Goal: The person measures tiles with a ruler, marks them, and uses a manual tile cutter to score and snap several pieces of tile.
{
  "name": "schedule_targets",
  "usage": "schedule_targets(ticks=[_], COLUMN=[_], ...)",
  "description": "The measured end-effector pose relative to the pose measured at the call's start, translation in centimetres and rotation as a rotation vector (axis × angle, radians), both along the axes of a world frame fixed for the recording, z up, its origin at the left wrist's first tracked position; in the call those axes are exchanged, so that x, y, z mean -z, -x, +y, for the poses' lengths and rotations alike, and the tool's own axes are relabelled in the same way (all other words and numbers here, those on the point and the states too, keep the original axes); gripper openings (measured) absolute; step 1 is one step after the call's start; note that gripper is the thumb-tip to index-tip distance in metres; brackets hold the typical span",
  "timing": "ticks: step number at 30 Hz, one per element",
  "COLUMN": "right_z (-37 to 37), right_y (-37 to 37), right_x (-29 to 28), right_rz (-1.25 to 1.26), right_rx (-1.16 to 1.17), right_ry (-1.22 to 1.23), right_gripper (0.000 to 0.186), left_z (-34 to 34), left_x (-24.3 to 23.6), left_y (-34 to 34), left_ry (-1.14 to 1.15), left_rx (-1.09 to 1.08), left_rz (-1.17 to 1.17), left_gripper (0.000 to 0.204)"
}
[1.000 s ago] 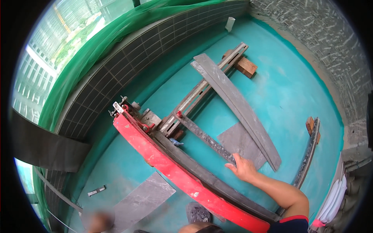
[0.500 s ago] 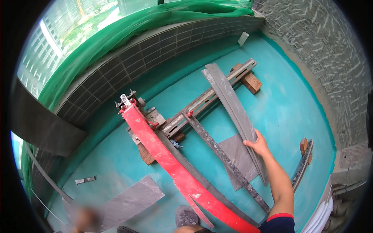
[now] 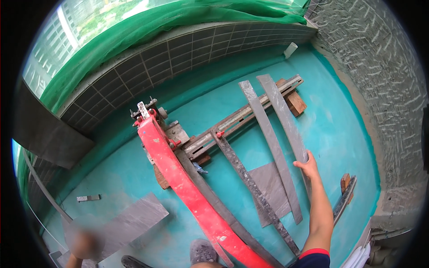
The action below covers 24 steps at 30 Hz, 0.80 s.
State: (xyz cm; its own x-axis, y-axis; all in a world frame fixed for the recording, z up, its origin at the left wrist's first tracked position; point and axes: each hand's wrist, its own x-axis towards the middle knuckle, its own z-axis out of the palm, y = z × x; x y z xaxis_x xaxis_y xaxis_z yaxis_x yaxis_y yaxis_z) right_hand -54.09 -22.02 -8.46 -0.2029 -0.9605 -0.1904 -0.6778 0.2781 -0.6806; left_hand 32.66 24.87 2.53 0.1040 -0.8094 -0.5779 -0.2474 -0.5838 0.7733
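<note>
My right hand is closed round the near part of a long grey tile strip, thumb on its left edge and fingers on the far side. The strip's far end lies across the slotted metal rail. Just left of it a second, narrower-looking grey tile strip rests over the same rail, with a gap between the two. At the lower left my left hand is smeared by a blur, beside a wide grey tile piece on the floor. Its fingers cannot be made out.
A red-beamed tile cutter stretches toward me, left of a speckled metal support bar. Wooden blocks prop the rail. A grey tile lies under the bar. Another bar sits at right. A pipe stub rises near the corner.
The two tile strips, lying together before, are now apart. My right hand has shifted its strip to the right, while the other stays on the rail. The view has turned slightly.
</note>
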Motion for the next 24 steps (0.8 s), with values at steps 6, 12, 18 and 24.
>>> schedule_targets(ticks=[6,12,18,24], right_z=[-2.1,0.4,13.4,26.3], right_y=[1.0,-5.5,-12.2,5.1], right_x=[-0.8,-1.1,-5.1,-4.2], right_rz=[0.146,0.543,0.182,0.603], right_rx=[-0.035,-0.028,-0.284,0.072], right_ry=[-0.038,0.433,0.048,-0.128], right_gripper=[0.095,0.064,0.027,0.037], left_z=[-4.1,-2.6,-8.2,-1.8], left_x=[-2.1,-0.7,-5.6,1.5], left_y=[3.3,2.4,8.4,1.8], left_ry=[-0.181,-0.102,-0.113,0.115], left_rx=[0.211,0.172,0.235,0.296], left_rz=[-0.398,-0.465,-0.533,-0.751], left_gripper=[0.024,0.027,0.043,0.034])
